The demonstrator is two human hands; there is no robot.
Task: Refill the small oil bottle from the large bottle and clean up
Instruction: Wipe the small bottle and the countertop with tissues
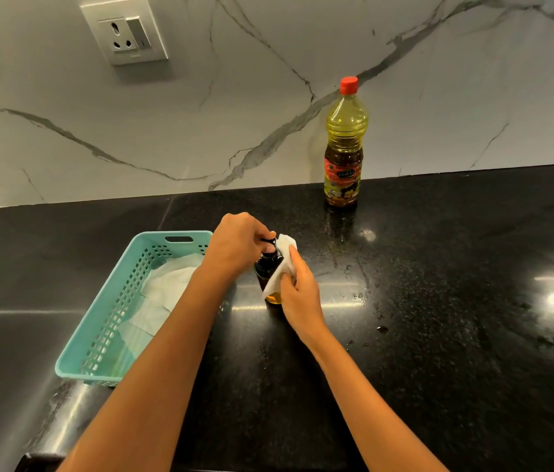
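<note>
Glossy black counter (439, 267), left hand (234, 248) pinching cap (266, 240) of dark bottle (263, 271) — right hand (301, 294) clutching crumpled white tissue (286, 246) against it

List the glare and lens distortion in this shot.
Head view: bright glare patches on the black countertop, strongest at the right edge; head view: wide-angle warp tilts the wall socket and bows the counter's back edge; the large oil bottle looks fairly sharp.

The counter (439, 301) is black, shiny and speckled. A big bottle (343, 144) of yellow oil with a red cap stands upright by the back edge. A small dark bottle (264, 271) stands near the middle. A blue-green basket (105, 321) sits just left of it. Small wet drops (382, 329) dot the right side.
</note>
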